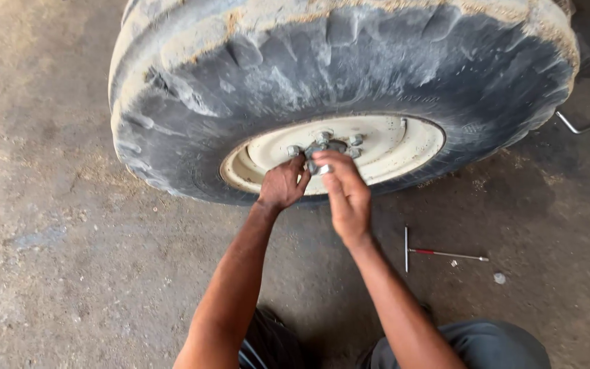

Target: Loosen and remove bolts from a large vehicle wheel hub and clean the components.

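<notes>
A large worn tyre (336, 75) on a cream wheel rim (397, 147) stands upright in front of me on the concrete floor. At the rim's hub several grey lug nuts (355, 140) ring the centre. My left hand (283, 183) reaches to the lower left of the hub, fingers curled against a nut there. My right hand (346, 191) is just right of it, fingertips pinched on a small shiny metal nut (324, 169) at the hub's lower edge. Both forearms stretch up from the bottom of the view.
A T-shaped metal wrench (438, 253) with a red band lies on the floor right of my right arm, a small round metal piece (499, 278) beside it. A bent metal rod (585, 125) pokes out at the tyre's right. My knees show at the bottom.
</notes>
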